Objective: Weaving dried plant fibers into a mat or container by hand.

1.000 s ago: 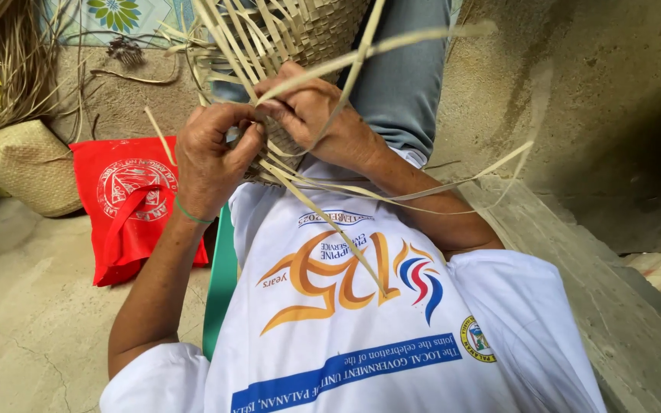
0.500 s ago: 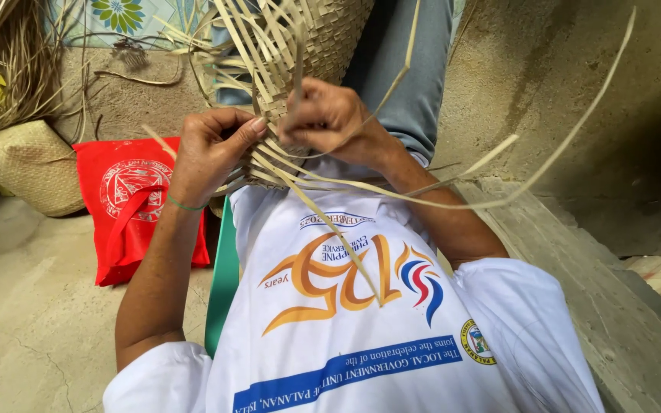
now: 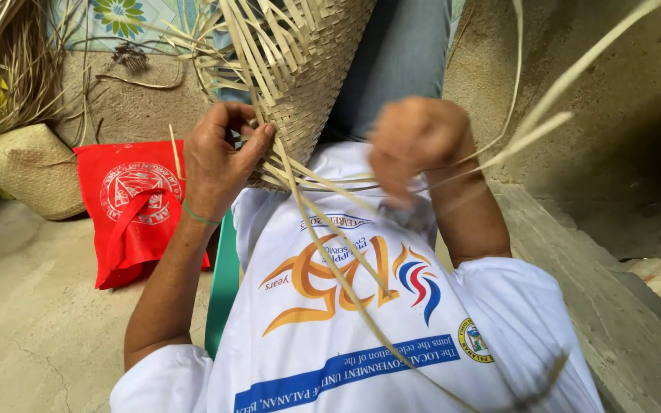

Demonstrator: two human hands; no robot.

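Nearby, red bag [image 3: 135,210] beside basket [image 3: 24,170].

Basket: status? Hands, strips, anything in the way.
Left hand pinches basket edge. Right hand blurred, gripping a loose strip. Long strips trail across the shirt; nothing blocks.

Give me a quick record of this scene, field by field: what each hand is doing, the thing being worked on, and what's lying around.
Left hand: left hand grips the edge of the woven basket
Right hand: right hand, blurred, closed on loose strips
Basket: half woven, strip ends sticking out
Clothing: white shirt, blue jeans
On the floor: red bag, finished woven basket
Seat: green chair edge
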